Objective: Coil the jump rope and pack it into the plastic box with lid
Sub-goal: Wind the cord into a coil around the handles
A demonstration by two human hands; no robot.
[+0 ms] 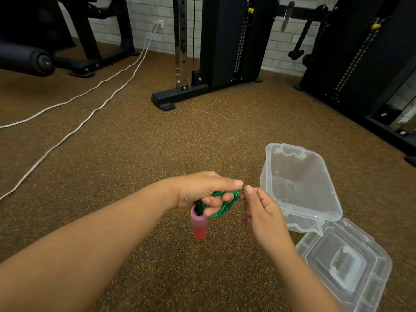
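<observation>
Rope (221,202), green, coiled in our left hand (202,191); right hand (258,210) fingers pinch its end. Open box (299,185) sits nearby on floor (135,154).

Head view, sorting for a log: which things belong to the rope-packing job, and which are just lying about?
Job: green jump rope coiled in left hand, right hand pinching it; clear plastic box; lid.
Lying about: white cables; black gym machines.
</observation>
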